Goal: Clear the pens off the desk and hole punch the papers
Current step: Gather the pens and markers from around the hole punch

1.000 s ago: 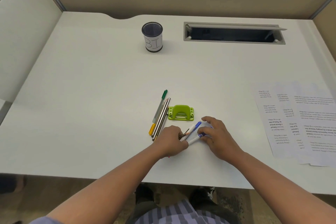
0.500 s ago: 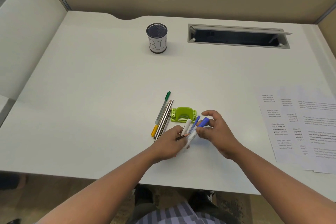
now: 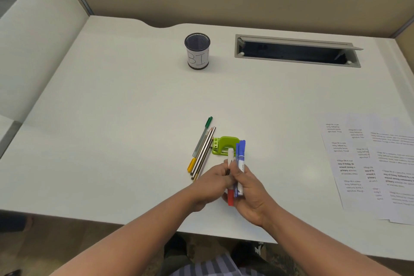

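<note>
A bundle of markers (image 3: 238,170), two blue and one with a red cap, stands nearly upright above the desk (image 3: 112,119), gripped by the right hand (image 3: 248,188) and also pinched by the left hand (image 3: 212,182). Just behind sits the green hole punch (image 3: 224,144), with more pens (image 3: 202,149) lying beside it. The papers (image 3: 371,163) lie far right; a mesh cup (image 3: 197,51) stands at the back

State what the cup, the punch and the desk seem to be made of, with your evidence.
Cup: likely dark metal mesh, from its fine grid texture, with a paper label.
Punch: probably glossy green plastic.
Desk: smooth matt white, perhaps laminate; unsure.
</note>
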Action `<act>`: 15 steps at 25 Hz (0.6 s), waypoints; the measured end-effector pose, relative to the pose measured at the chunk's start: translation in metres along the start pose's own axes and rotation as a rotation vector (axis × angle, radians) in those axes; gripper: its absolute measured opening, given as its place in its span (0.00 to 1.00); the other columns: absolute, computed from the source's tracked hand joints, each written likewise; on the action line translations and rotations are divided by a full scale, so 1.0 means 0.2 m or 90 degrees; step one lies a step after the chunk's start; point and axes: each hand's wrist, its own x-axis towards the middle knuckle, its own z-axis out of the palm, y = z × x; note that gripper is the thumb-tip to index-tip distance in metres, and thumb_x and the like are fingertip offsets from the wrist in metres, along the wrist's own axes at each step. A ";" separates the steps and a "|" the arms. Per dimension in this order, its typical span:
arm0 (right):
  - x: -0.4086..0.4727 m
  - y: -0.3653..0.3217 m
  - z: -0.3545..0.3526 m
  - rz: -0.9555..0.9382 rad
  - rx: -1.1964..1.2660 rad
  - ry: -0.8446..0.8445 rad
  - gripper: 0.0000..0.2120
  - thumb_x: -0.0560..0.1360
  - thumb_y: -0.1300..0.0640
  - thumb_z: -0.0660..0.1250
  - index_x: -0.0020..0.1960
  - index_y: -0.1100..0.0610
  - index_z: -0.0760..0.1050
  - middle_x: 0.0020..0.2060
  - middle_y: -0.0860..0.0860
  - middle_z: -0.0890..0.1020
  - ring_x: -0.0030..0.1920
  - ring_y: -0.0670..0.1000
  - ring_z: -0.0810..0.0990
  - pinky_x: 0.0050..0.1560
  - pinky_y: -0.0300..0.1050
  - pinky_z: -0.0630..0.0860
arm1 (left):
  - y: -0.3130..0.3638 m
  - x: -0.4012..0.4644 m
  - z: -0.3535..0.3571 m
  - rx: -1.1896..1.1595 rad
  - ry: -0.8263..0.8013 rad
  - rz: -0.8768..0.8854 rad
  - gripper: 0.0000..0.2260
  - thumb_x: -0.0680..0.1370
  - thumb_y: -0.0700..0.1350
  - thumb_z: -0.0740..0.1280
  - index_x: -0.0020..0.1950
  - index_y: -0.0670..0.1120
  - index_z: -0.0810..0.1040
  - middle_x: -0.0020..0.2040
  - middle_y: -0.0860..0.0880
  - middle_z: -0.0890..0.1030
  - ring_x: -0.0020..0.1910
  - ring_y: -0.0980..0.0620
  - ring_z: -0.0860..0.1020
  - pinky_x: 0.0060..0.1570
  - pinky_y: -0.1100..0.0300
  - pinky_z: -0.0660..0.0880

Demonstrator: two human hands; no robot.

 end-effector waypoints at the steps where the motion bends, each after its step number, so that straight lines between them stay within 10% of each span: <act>1: 0.00 0.00 0.00 -0.005 0.005 -0.002 0.18 0.73 0.50 0.71 0.62 0.50 0.78 0.51 0.57 0.85 0.55 0.58 0.81 0.61 0.60 0.76 | 0.01 0.00 0.00 0.017 -0.005 -0.011 0.16 0.83 0.40 0.59 0.69 0.51 0.74 0.52 0.48 0.82 0.49 0.54 0.80 0.50 0.59 0.78; 10: 0.00 -0.06 0.04 -0.021 0.166 0.064 0.10 0.80 0.58 0.65 0.61 0.55 0.78 0.44 0.58 0.86 0.44 0.57 0.88 0.39 0.53 0.84 | 0.00 -0.01 0.06 0.117 0.209 0.038 0.14 0.80 0.41 0.67 0.65 0.51 0.75 0.52 0.55 0.80 0.51 0.53 0.83 0.52 0.53 0.83; 15: 0.01 -0.05 0.04 -0.014 0.173 0.062 0.13 0.81 0.56 0.64 0.64 0.53 0.76 0.53 0.59 0.86 0.52 0.60 0.86 0.46 0.60 0.83 | 0.00 0.01 0.06 -0.046 0.351 0.059 0.16 0.81 0.35 0.65 0.66 0.50 0.76 0.52 0.51 0.81 0.52 0.53 0.83 0.47 0.59 0.84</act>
